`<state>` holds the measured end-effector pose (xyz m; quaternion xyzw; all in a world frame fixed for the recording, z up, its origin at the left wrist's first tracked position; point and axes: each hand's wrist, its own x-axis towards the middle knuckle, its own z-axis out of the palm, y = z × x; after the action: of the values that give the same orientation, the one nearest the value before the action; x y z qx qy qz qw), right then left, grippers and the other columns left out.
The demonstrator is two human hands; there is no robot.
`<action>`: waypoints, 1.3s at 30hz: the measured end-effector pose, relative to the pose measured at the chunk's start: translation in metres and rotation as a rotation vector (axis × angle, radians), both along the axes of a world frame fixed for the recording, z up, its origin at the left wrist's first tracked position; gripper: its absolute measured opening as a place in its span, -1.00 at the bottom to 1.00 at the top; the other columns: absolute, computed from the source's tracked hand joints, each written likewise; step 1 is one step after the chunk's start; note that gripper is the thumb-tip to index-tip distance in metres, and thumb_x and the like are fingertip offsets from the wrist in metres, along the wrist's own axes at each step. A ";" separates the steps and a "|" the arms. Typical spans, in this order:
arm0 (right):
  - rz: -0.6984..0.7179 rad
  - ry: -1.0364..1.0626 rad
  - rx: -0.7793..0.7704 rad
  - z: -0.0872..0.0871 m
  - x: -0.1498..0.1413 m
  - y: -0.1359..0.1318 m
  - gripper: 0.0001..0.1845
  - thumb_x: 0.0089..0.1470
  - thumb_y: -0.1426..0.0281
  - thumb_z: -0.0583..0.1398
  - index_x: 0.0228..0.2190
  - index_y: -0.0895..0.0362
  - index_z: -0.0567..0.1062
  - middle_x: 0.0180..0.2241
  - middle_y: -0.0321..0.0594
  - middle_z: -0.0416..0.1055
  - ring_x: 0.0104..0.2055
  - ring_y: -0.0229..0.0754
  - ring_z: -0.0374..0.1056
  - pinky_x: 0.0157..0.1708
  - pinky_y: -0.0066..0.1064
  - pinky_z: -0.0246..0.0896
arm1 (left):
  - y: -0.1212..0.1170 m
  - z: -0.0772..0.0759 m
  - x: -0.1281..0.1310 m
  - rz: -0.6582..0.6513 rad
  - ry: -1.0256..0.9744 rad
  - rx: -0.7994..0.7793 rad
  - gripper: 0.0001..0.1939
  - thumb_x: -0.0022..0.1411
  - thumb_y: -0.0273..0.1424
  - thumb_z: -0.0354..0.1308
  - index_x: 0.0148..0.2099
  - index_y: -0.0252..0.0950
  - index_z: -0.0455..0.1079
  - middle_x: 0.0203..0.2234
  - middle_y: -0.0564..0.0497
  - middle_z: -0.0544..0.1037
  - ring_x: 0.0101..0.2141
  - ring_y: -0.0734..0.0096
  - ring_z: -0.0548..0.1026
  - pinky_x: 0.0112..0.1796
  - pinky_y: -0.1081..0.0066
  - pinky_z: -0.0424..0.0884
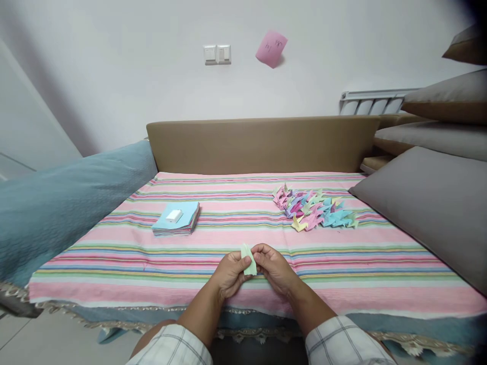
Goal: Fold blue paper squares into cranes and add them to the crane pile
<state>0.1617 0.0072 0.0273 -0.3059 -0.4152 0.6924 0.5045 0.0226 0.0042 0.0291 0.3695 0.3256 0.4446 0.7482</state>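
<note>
A small piece of folded pale green paper (248, 262) is held up between my two hands, near the front of the striped cloth. My left hand (230, 274) grips its left side, with the thumb lying across the front. On the other side, my right hand (274, 267) pinches the right edge between thumb and fingers. Behind and to the right lies a pile of folded paper cranes (314, 209) in pink, purple, blue, green and yellow. To the left sits a stack of coloured paper sheets (175, 225), blue on top, with a small white block (174, 216) resting on it.
A pink and green striped cloth (114, 253) covers the seat. Grey cushions (426, 203) are piled at the right, and a blue covered armrest (76, 187) slopes along the left. A brown backrest (262, 146) runs along the wall, below switches (217, 55) and a pink note (271, 49).
</note>
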 end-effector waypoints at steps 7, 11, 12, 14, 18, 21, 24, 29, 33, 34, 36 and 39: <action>0.093 0.019 -0.013 -0.002 0.003 -0.001 -0.64 -0.22 0.19 0.35 -0.43 0.13 0.38 -0.57 -0.40 0.26 -0.55 -0.39 0.15 -0.48 -0.51 0.05 | 0.000 -0.002 -0.002 -0.024 0.001 0.004 -0.59 -0.23 -0.25 0.42 -0.36 -0.44 0.50 -0.59 -0.04 0.49 -0.52 0.50 0.42 -0.47 0.53 0.28; 0.144 0.043 -0.058 -0.001 0.005 -0.002 -0.61 -0.25 0.18 0.36 -0.43 0.12 0.37 -0.53 -0.37 0.30 -0.52 -0.35 0.21 -0.45 -0.48 0.13 | 0.000 -0.003 -0.004 -0.032 0.019 -0.004 -0.60 -0.26 -0.25 0.42 -0.39 -0.43 0.50 -0.61 -0.02 0.47 -0.55 0.50 0.40 -0.47 0.50 0.28; 0.151 0.046 -0.062 -0.001 0.005 -0.002 -0.60 -0.26 0.18 0.36 -0.43 0.12 0.38 -0.52 -0.36 0.30 -0.51 -0.34 0.22 -0.44 -0.47 0.15 | 0.000 -0.003 -0.004 -0.037 0.024 -0.001 -0.60 -0.27 -0.25 0.43 -0.39 -0.43 0.50 -0.62 -0.02 0.47 -0.55 0.50 0.40 -0.46 0.50 0.29; 0.162 0.048 -0.062 -0.001 0.006 -0.002 -0.61 -0.26 0.18 0.36 -0.43 0.12 0.38 -0.52 -0.36 0.30 -0.51 -0.34 0.23 -0.44 -0.47 0.16 | 0.000 -0.003 -0.005 -0.052 0.029 0.009 -0.59 -0.27 -0.25 0.43 -0.38 -0.43 0.50 -0.61 -0.02 0.47 -0.55 0.50 0.40 -0.47 0.50 0.28; 0.169 0.048 -0.057 -0.001 0.005 -0.002 -0.62 -0.26 0.19 0.36 -0.44 0.12 0.38 -0.53 -0.38 0.28 -0.53 -0.35 0.21 -0.45 -0.47 0.15 | 0.000 0.000 -0.006 -0.083 0.044 0.039 -0.59 -0.27 -0.25 0.43 -0.38 -0.44 0.51 -0.60 -0.03 0.48 -0.54 0.49 0.40 -0.45 0.48 0.29; 0.155 0.015 -0.034 0.000 0.005 -0.001 -0.64 -0.23 0.20 0.34 -0.44 0.12 0.37 -0.55 -0.40 0.25 -0.55 -0.37 0.18 -0.48 -0.48 0.12 | 0.001 0.002 -0.007 -0.095 0.070 0.067 -0.59 -0.27 -0.23 0.42 -0.39 -0.44 0.51 -0.60 -0.03 0.47 -0.53 0.47 0.40 -0.42 0.46 0.29; 0.065 -0.094 0.109 0.000 0.007 0.001 -0.68 -0.18 0.26 0.32 -0.33 0.09 0.42 -0.48 -0.36 0.30 -0.45 -0.33 0.23 -0.38 -0.46 0.16 | 0.003 0.002 -0.008 -0.088 0.138 0.093 -0.61 -0.27 -0.23 0.42 -0.45 -0.44 0.50 -0.64 0.01 0.44 -0.58 0.53 0.34 -0.49 0.50 0.23; -0.039 -0.411 0.396 -0.006 0.013 0.005 -0.61 -0.01 0.35 0.18 -0.08 0.04 0.42 -0.28 -0.25 0.37 -0.26 -0.24 0.28 -0.16 -0.33 0.16 | 0.005 -0.002 -0.009 -0.068 0.184 0.089 -0.62 -0.28 -0.24 0.42 -0.46 -0.44 0.49 -0.64 0.01 0.43 -0.59 0.54 0.31 -0.52 0.51 0.19; -0.131 -0.586 0.552 -0.010 0.017 0.006 -0.62 0.02 0.36 0.15 -0.06 0.02 0.43 -0.28 -0.21 0.40 -0.27 -0.20 0.31 -0.19 -0.30 0.21 | 0.005 -0.003 -0.008 -0.053 0.187 0.076 -0.62 -0.26 -0.23 0.41 -0.43 -0.44 0.50 -0.63 0.02 0.44 -0.58 0.54 0.31 -0.51 0.51 0.20; -0.159 -0.619 0.595 -0.010 0.017 0.006 -0.63 0.02 0.37 0.15 -0.08 0.02 0.44 -0.27 -0.20 0.40 -0.25 -0.18 0.31 -0.18 -0.30 0.21 | 0.005 -0.003 -0.008 -0.047 0.191 0.079 -0.62 -0.25 -0.23 0.40 -0.44 -0.43 0.50 -0.63 0.02 0.43 -0.58 0.55 0.31 -0.51 0.52 0.19; -0.209 -0.675 0.668 -0.009 0.018 0.006 -0.67 0.01 0.39 0.16 -0.13 0.02 0.46 -0.27 -0.19 0.42 -0.23 -0.17 0.31 -0.18 -0.30 0.22 | 0.006 -0.002 -0.008 -0.033 0.208 0.092 -0.63 -0.25 -0.22 0.40 -0.46 -0.43 0.49 -0.65 0.04 0.42 -0.59 0.56 0.30 -0.52 0.53 0.17; -0.269 -0.740 0.739 -0.005 0.019 0.006 -0.77 -0.02 0.44 0.18 -0.24 0.06 0.47 -0.32 -0.21 0.41 -0.27 -0.18 0.31 -0.23 -0.33 0.22 | 0.006 -0.001 -0.008 -0.012 0.250 0.090 -0.63 -0.29 -0.21 0.41 -0.50 -0.42 0.48 -0.66 0.07 0.41 -0.58 0.56 0.29 -0.51 0.52 0.18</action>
<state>0.1805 0.0132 0.0218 -0.3818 -0.7385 0.2754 0.4826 0.0146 0.0099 0.0285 0.4571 0.3938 0.4048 0.6871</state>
